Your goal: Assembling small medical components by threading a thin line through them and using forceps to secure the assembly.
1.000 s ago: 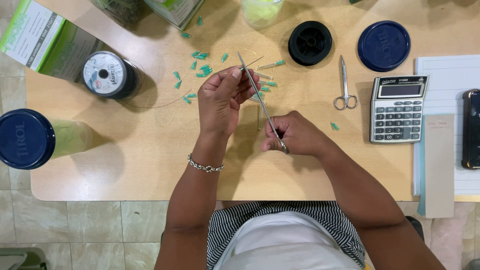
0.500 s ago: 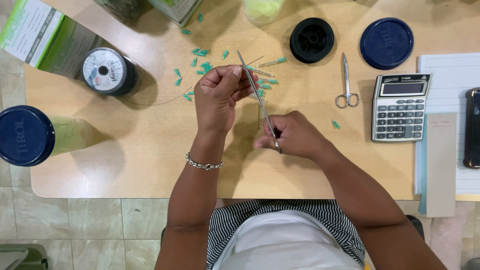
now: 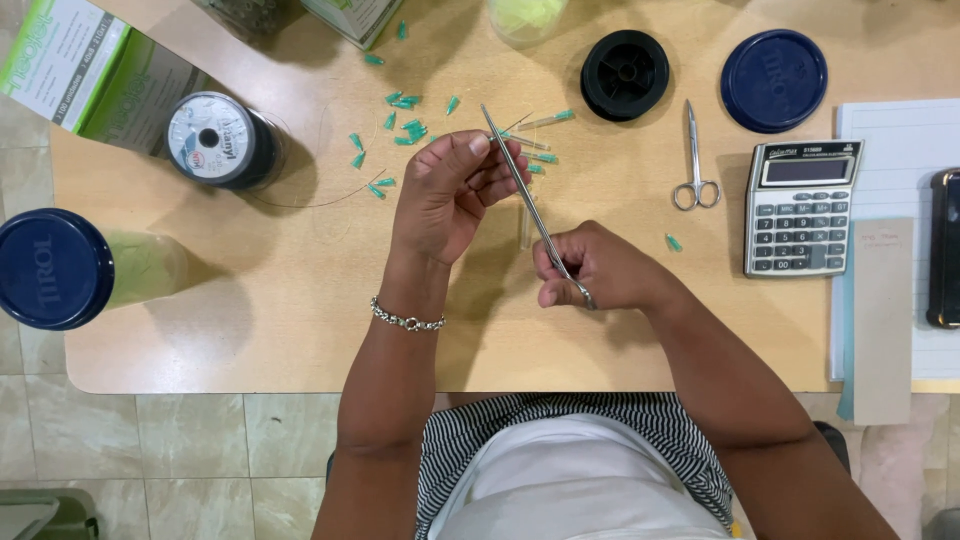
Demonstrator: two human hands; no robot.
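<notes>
Right hand (image 3: pixel 600 272) gripping long steel forceps (image 3: pixel 522 185) by handles; left hand (image 3: pixel 447 190) pinching near tip, above wooden table (image 3: pixel 250 300); green needle caps (image 3: pixel 405 127) scattered beyond.

A long, slender steel forceps-like tool (image 3: pixel 527 197) slants above the tan wooden table (image 3: pixel 250 300), its handle end low and its closed tip pointing away towards the scattered small green plastic needle hubs (image 3: pixel 405 128), which lie loose on that table beyond the tip.
</notes>
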